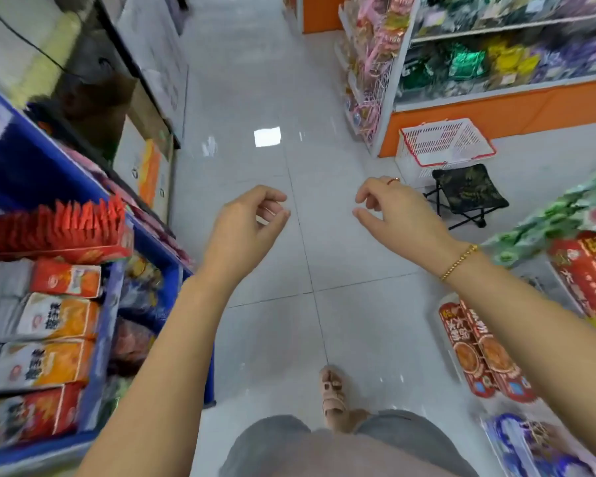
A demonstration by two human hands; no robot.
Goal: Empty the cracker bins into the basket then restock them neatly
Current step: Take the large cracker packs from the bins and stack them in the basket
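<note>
Grey clothing (289,449) fills the bottom edge, and both bare forearms reach forward over the pale tiled floor (255,98). On my left hand (246,222) the grip is narrow: fingers loosely curled towards the thumb, holding nothing. My right hand (389,208) mirrors it, loosely curled and empty, with a gold bracelet (460,258) at the wrist. I see the two hands apart, at about the same height. Orange-and-white cracker packs (59,318) lie stacked in the blue bin (107,304) on my left. The white plastic basket with a red rim (444,146) sits on the floor ahead to the right, just behind a dark folding stool (468,194).
</note>
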